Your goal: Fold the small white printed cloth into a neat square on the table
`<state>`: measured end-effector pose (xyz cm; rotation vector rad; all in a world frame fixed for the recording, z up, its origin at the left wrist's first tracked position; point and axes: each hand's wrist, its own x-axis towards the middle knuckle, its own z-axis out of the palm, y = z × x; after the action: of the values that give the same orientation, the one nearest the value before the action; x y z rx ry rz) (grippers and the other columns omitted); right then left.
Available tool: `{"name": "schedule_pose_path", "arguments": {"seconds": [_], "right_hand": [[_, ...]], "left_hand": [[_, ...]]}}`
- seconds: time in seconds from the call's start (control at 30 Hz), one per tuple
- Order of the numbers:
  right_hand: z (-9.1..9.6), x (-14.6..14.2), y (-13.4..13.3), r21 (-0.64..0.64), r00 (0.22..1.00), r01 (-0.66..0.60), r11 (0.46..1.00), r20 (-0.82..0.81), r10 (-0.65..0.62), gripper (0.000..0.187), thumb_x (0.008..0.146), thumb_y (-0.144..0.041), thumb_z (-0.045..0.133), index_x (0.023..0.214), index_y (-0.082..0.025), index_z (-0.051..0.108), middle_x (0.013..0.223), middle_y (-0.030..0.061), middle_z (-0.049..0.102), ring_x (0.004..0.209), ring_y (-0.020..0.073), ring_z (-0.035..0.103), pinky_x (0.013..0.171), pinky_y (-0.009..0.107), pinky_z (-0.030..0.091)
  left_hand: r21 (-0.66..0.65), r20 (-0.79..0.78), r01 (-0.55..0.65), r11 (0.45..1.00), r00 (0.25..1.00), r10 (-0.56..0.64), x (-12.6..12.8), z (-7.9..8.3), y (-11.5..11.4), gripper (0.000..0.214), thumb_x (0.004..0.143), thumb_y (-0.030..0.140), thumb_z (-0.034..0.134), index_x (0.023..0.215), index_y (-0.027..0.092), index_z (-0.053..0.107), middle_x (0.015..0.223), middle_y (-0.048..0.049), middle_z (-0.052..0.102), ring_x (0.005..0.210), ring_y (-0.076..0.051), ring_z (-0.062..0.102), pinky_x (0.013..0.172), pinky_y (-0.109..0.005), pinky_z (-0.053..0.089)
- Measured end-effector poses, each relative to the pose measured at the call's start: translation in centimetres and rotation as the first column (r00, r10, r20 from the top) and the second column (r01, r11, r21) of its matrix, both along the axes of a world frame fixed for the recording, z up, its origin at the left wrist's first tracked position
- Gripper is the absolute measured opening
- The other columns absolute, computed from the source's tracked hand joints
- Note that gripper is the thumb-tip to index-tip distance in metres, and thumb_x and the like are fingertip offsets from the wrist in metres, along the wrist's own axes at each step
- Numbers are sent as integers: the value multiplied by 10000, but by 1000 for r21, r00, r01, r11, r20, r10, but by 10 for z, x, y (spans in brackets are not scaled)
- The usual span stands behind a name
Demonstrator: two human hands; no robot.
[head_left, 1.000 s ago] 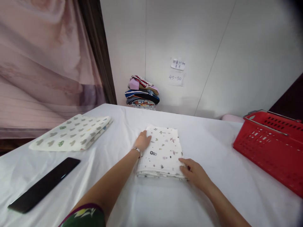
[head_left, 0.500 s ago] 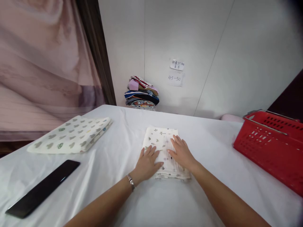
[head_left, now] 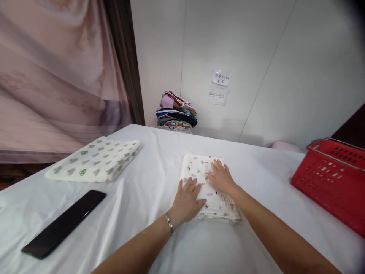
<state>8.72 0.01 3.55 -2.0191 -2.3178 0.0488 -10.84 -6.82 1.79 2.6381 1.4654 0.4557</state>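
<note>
A folded white cloth printed with small plants lies on the white-covered table in front of me. My left hand rests flat on its left side, fingers spread and pointing away from me. A silver bracelet circles that wrist. Flat on the cloth's upper right part lies my right hand, its fingers stretched out and a little blurred. Neither hand grips anything. The cloth's near edge shows several stacked layers.
To the left lies another folded cloth with a tree-like print, and nearer me a long black flat object. A red basket stands at the right. Behind the table's far edge is a pile of folded fabrics against the wall.
The whole view has shifted, so everything sits further right in the picture. My right hand has slid slightly away from me over the cloth; my left hand stays on its left side.
</note>
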Motion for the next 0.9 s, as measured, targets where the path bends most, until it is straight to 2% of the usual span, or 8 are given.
{"name": "schedule_pose_path", "arguments": {"seconds": [0.17,0.27,0.37,0.47,0.6,0.73,0.9], "right_hand": [[-15,9,29,-68,996,88,994,-25,-90,669,865,-546,230,1382,-122,262,1484,102,133,1360,228,49,1067,465,79],[-24,17,33,-78,995,96,992,-21,-98,689,860,-573,203,1387,-131,254,1488,88,120,1360,223,55,1065,472,99],[-22,14,34,-87,996,92,992,9,-92,683,858,-570,223,1372,-125,289,1477,111,159,1357,243,71,1062,492,77],[-11,-5,39,-66,999,38,997,13,-38,677,858,-564,241,1373,-128,285,1474,121,170,1357,249,66,1064,489,48],[-2,-47,58,-61,988,-151,987,-38,149,676,870,-557,206,1403,-142,213,1485,91,136,1361,212,50,1074,444,45],[-10,-76,80,-93,974,-226,970,-51,222,679,878,-548,183,1417,-135,167,1488,61,126,1361,195,50,1078,417,38],[-23,-78,89,-82,971,-236,968,-56,232,698,876,-568,140,1425,-136,130,1490,43,111,1361,177,45,1081,398,21]], "left_hand": [[-91,9,-10,996,1000,11,0,3,-2,561,855,537,301,1334,256,376,1443,-52,284,1348,-278,143,1042,-603,102],[-129,11,-9,992,1000,10,0,3,-2,571,854,544,284,1343,262,365,1451,-50,263,1352,-280,125,1040,-604,96],[-131,19,-11,991,1000,14,2,0,-1,585,850,556,272,1351,264,353,1457,-50,248,1353,-291,108,1033,-613,99],[-128,20,-15,992,1000,18,3,-3,-1,593,849,559,264,1356,263,344,1460,-53,240,1352,-303,100,1023,-628,101],[-130,21,-15,991,1000,18,4,-5,-2,598,853,555,248,1360,251,338,1462,-59,231,1352,-307,93,1005,-651,118],[-139,21,-36,990,999,39,6,-5,-3,598,852,548,254,1364,250,338,1461,-61,233,1354,-308,82,1011,-646,117],[-154,9,-44,987,999,46,8,-4,-3,601,855,539,249,1373,244,324,1460,-65,235,1354,-315,72,1005,-654,121]]}}
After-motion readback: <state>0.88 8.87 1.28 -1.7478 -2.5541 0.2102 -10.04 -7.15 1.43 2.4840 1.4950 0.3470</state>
